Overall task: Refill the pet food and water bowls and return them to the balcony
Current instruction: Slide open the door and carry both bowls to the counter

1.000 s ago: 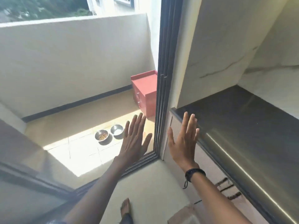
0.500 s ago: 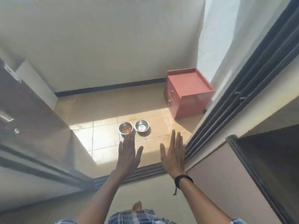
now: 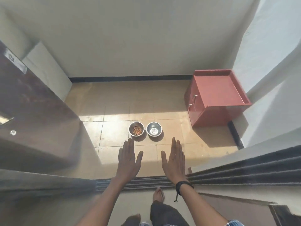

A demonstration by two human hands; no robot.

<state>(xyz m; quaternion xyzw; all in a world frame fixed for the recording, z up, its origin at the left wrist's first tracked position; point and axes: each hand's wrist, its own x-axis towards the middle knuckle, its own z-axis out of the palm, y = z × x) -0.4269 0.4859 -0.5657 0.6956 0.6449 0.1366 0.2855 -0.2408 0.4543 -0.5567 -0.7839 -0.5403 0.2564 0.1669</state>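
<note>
Fingers flat and spread, the left hand (image 3: 128,158) and right hand (image 3: 175,159) hold nothing, palms down above the door track (image 3: 143,181). Beyond them on the sunlit balcony tiles (image 3: 114,132), the kibble bowl (image 3: 136,129) and water bowl (image 3: 154,129) sit side by side, seemingly already refilled and returned.

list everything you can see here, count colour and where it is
food bowl: 1, steel with brown kibble, sunlit balcony floor, left of the pair
water bowl: 1, steel, just right of it
cabinet: 1, red, balcony's right corner
door track: 1, dark, across the threshold
door: 1, dark brown, left edge
left hand: open, empty, held flat
right hand: open, empty, black wristband
feet: 2, bare, indoors at the threshold
</note>
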